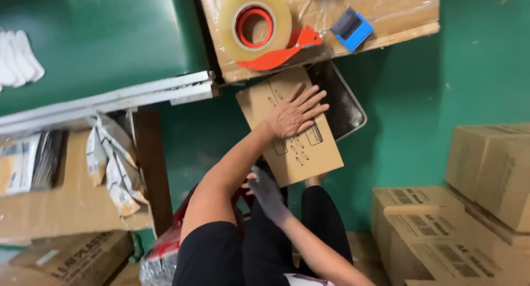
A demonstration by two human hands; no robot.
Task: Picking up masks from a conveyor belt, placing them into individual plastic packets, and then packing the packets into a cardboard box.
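My left hand (295, 115) lies flat, grip spread apart, on the small cardboard box (290, 128) resting over my lap, just below the tape dispenser (259, 29). My right hand (266, 192) is blurred; I cannot tell its grip.

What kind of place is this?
Likely a packing or shipping area. A tape dispenser sits on a worn board, cardboard boxes are stacked on the green floor, and the left hand lies flat on a small carton.
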